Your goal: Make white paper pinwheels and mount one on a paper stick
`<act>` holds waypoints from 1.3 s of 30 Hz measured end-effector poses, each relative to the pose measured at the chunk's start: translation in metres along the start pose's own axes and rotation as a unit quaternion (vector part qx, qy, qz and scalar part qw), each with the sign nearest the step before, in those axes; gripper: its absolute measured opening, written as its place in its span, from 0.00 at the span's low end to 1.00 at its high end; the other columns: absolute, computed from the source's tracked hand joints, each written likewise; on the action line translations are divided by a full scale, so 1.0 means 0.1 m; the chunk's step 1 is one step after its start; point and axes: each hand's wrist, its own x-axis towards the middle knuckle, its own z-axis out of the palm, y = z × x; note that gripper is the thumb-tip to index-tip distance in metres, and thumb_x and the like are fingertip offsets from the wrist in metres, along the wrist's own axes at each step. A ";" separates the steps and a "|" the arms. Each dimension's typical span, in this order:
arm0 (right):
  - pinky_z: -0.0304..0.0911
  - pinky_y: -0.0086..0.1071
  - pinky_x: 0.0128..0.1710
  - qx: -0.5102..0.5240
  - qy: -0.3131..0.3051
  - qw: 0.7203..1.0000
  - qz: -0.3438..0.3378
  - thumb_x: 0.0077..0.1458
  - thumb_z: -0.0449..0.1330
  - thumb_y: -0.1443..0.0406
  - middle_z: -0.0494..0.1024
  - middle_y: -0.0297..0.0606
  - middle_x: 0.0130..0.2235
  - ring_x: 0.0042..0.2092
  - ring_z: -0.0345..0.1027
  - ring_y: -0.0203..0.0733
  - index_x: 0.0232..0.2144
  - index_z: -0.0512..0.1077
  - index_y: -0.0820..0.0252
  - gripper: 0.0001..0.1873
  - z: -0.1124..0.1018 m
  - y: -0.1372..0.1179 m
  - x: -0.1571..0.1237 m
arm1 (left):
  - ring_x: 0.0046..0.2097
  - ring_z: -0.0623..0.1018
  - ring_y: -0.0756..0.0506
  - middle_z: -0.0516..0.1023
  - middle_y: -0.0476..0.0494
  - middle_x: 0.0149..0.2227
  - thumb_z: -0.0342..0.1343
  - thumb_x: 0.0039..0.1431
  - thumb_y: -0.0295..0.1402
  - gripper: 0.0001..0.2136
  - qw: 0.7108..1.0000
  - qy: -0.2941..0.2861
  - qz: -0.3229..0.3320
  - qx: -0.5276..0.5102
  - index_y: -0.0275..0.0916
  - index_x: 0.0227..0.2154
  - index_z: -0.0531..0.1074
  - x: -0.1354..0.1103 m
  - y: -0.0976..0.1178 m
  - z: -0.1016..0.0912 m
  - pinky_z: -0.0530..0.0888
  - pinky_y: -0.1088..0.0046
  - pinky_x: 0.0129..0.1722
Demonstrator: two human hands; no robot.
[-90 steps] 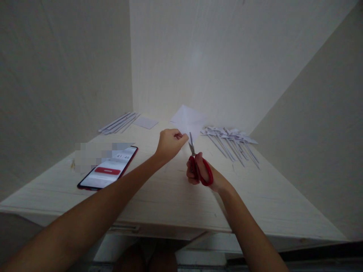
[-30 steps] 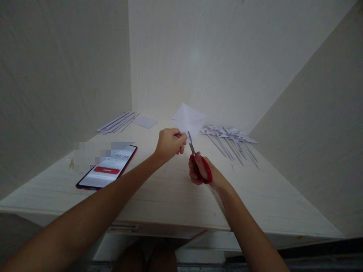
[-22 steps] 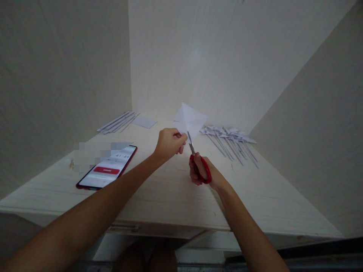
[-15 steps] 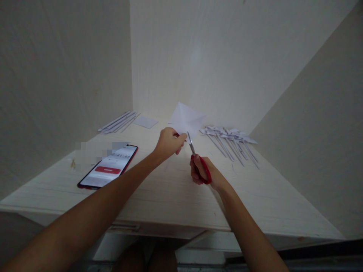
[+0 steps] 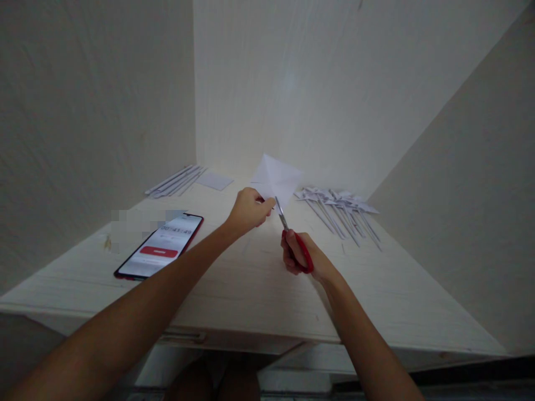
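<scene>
My left hand (image 5: 251, 209) pinches the near left edge of a white square of paper (image 5: 279, 174), held up above the table with a crease running across it. My right hand (image 5: 298, 253) is closed round the red handles of a pair of scissors (image 5: 304, 257). The metal blades point away from me and reach the paper's near corner, close beside my left thumb. Whether the blades are parted there is too small to tell.
A phone (image 5: 161, 248) showing a timer lies at the left. Rolled paper sticks (image 5: 173, 181) and a flat paper square (image 5: 215, 180) lie at the back left. Several paper pinwheels on sticks (image 5: 343, 206) are heaped at the right. Walls enclose the white table (image 5: 251, 295).
The scissors and my right hand have shifted very slightly down and to the right. The paper has tilted a little; my left hand has hardly moved.
</scene>
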 end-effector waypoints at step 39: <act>0.42 0.22 0.09 -0.057 0.019 0.998 -0.007 0.49 0.45 0.41 0.60 0.28 0.11 0.11 0.53 0.29 0.18 0.56 0.59 0.29 0.00 -0.13 -0.07 | 0.09 0.60 0.56 0.61 0.53 0.08 0.48 0.53 0.29 0.15 0.998 -0.025 0.011 -0.059 0.35 0.12 0.60 -0.01 -0.03 0.00 0.57 0.80 0.11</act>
